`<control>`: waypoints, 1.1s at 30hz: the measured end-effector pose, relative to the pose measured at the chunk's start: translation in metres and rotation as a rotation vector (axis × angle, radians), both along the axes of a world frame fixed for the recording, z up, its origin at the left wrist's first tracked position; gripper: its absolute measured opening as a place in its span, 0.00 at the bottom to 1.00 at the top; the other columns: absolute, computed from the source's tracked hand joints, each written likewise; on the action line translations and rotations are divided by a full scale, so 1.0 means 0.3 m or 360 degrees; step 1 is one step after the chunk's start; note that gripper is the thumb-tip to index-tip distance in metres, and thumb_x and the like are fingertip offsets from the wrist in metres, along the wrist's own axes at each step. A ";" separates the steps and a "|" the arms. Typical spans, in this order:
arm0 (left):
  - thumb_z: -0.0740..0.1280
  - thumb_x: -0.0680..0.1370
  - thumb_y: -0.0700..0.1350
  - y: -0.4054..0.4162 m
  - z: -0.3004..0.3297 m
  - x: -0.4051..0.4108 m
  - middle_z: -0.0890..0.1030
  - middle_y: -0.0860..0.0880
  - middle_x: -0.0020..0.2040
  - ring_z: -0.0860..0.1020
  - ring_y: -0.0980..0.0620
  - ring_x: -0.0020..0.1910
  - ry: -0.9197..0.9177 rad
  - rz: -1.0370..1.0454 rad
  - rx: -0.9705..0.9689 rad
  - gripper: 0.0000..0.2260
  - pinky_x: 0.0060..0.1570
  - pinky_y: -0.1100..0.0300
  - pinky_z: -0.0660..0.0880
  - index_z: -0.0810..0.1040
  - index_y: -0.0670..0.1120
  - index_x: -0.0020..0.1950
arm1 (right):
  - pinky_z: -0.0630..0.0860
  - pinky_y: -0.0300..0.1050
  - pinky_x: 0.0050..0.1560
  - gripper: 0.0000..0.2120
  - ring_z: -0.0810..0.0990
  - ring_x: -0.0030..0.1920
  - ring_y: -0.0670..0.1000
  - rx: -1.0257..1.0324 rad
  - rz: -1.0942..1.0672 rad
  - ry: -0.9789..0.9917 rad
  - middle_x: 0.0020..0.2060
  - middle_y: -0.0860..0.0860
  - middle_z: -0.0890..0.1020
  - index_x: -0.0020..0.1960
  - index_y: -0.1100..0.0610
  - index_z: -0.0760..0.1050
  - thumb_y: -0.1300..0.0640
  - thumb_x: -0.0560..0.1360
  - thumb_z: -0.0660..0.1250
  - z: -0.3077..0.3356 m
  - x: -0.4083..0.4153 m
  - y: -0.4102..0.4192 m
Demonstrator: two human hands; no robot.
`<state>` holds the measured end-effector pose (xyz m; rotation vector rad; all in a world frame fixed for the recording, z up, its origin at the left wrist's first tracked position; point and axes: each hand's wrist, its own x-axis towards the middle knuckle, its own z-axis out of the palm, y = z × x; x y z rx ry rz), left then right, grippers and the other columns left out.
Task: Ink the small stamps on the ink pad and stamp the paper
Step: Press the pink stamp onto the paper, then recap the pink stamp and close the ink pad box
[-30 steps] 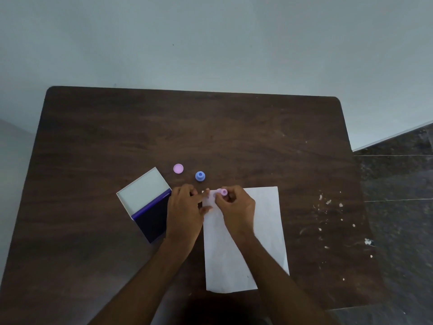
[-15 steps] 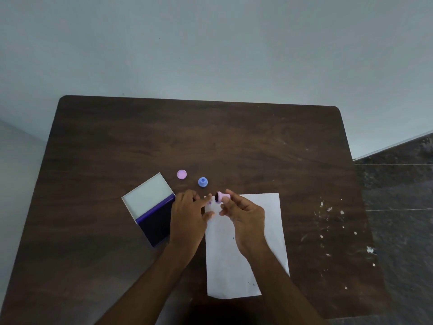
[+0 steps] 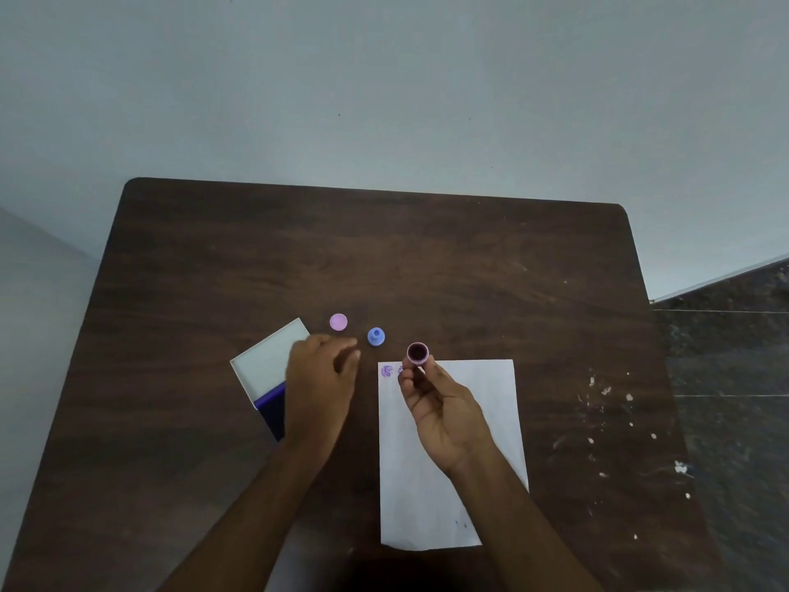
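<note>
My right hand (image 3: 444, 403) holds a small pink stamp (image 3: 417, 353) by its handle over the top edge of the white paper (image 3: 452, 455), with the dark inked face turned up toward me. Two purple prints (image 3: 390, 371) show at the paper's top left corner. My left hand (image 3: 320, 378) hovers with loosely curled fingers and nothing in it, over the right side of the open ink pad (image 3: 267, 369), whose white lid is raised and whose blue pad is partly hidden by the hand. A blue stamp (image 3: 376, 336) and a pink cap (image 3: 338, 322) stand on the table behind the hands.
The dark wooden table (image 3: 427, 258) has white paint flecks (image 3: 606, 403) on its right side. A pale wall rises behind the far edge, and dark tiled floor (image 3: 734, 378) lies to the right.
My right hand has lifted the pink stamp off the paper and turned its face upward. My left hand has left the paper and moved left toward the ink pad. The prints are now uncovered.
</note>
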<state>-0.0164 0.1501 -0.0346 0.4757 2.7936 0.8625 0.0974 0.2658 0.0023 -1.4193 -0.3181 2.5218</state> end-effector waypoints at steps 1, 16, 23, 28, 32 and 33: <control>0.70 0.74 0.49 0.002 0.006 -0.033 0.82 0.49 0.50 0.77 0.53 0.48 0.0071 0.0001 -0.0001 0.09 0.50 0.63 0.67 0.80 0.48 0.53 | 0.82 0.50 0.51 0.10 0.84 0.50 0.58 -0.0014 -0.0003 0.0003 0.52 0.64 0.83 0.52 0.65 0.82 0.62 0.74 0.69 0.000 -0.001 -0.001; 0.71 0.72 0.51 0.042 -0.055 -0.177 0.80 0.48 0.54 0.73 0.49 0.53 0.0092 -0.0250 -0.0227 0.15 0.53 0.54 0.72 0.79 0.48 0.57 | 0.83 0.48 0.47 0.09 0.85 0.46 0.58 -0.0151 0.0004 0.0050 0.48 0.63 0.85 0.49 0.65 0.83 0.61 0.74 0.69 0.016 -0.006 -0.004; 0.67 0.75 0.54 0.051 0.004 -0.147 0.82 0.53 0.50 0.77 0.55 0.50 -0.0238 0.0001 0.0129 0.13 0.49 0.63 0.70 0.78 0.49 0.55 | 0.83 0.48 0.48 0.09 0.85 0.45 0.58 -0.0164 -0.0024 0.0040 0.48 0.64 0.84 0.50 0.65 0.82 0.61 0.74 0.69 0.017 -0.012 0.002; 0.69 0.74 0.53 0.040 0.100 -0.086 0.80 0.60 0.47 0.76 0.67 0.43 -0.0508 0.0111 0.0391 0.12 0.38 0.78 0.67 0.79 0.53 0.55 | 0.83 0.48 0.45 0.10 0.85 0.45 0.58 -0.0169 -0.0045 0.0055 0.48 0.64 0.84 0.53 0.67 0.81 0.62 0.74 0.69 0.024 -0.015 -0.001; 0.72 0.72 0.51 0.029 0.152 -0.054 0.82 0.57 0.50 0.79 0.60 0.48 -0.0833 0.0130 0.0587 0.14 0.44 0.73 0.72 0.80 0.52 0.57 | 0.83 0.49 0.48 0.10 0.85 0.45 0.58 -0.0154 -0.0061 0.0046 0.48 0.64 0.84 0.53 0.67 0.81 0.62 0.74 0.69 0.025 -0.020 0.000; 0.72 0.71 0.51 0.027 0.163 -0.049 0.83 0.57 0.51 0.80 0.58 0.49 -0.0900 0.0148 0.0615 0.15 0.45 0.71 0.73 0.80 0.52 0.57 | 0.82 0.49 0.49 0.10 0.85 0.45 0.58 -0.0152 -0.0058 0.0047 0.48 0.64 0.84 0.52 0.67 0.81 0.62 0.74 0.69 0.025 -0.021 -0.001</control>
